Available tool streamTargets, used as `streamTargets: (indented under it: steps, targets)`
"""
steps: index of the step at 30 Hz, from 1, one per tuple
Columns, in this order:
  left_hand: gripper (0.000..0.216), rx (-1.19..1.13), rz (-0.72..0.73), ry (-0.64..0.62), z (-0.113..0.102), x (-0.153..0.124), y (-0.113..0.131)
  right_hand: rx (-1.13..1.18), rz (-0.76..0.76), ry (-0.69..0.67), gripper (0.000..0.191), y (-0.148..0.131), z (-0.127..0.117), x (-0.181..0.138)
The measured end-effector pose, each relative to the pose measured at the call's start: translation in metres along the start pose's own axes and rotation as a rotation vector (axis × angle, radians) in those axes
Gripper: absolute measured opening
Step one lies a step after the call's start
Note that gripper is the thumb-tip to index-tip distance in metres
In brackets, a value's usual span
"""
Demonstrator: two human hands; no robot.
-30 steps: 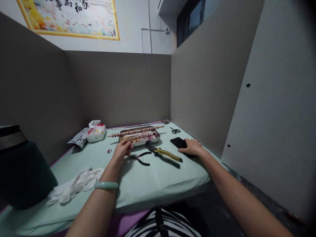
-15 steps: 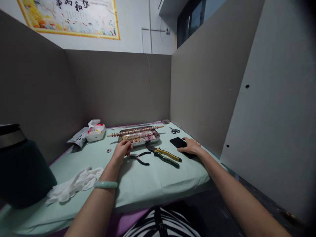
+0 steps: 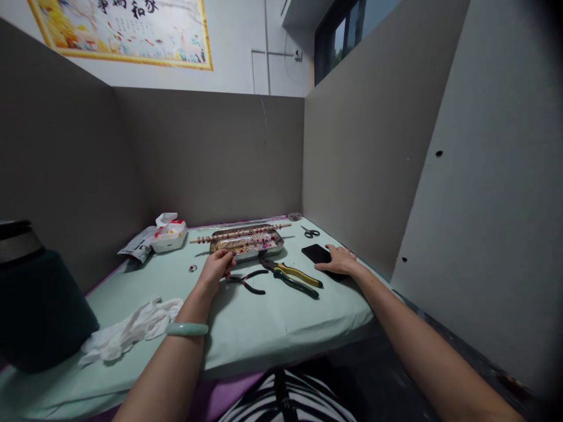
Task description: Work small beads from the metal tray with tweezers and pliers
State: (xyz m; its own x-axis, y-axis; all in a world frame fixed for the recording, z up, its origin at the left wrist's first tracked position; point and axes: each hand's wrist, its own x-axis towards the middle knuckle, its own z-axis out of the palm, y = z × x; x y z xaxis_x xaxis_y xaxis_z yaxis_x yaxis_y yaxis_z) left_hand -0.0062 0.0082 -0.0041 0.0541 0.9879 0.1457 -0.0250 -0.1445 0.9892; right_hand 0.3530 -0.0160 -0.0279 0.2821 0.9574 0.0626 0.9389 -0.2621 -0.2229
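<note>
My left hand [image 3: 215,268] rests at the near left corner of a metal tray [image 3: 269,250] filled with small coloured beads, its fingers curled against the tray's rim. A wooden stick [image 3: 240,233] strung with beads lies across the tray's far edge. My right hand [image 3: 339,261] lies flat with fingers spread on the near part of a black phone [image 3: 315,252]. Between my hands lie small black pliers [image 3: 247,282] and larger yellow-handled pliers [image 3: 290,276].
Small scissors [image 3: 311,232] lie at the far right. A white box [image 3: 169,237] and a printed packet [image 3: 138,246] sit at the far left, a crumpled white cloth [image 3: 131,327] near left, a dark container [image 3: 37,305] at the left edge. Grey partitions enclose the green table [image 3: 272,322].
</note>
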Motion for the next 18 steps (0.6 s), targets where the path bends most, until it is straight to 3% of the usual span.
streamTargets:
  steps: [18]
  targets:
    - [0.029,0.059,-0.022,0.030,0.0027,-0.0021,0.0021,-0.018,-0.015,-0.015,0.098,-0.0033,-0.0074,0.0021]
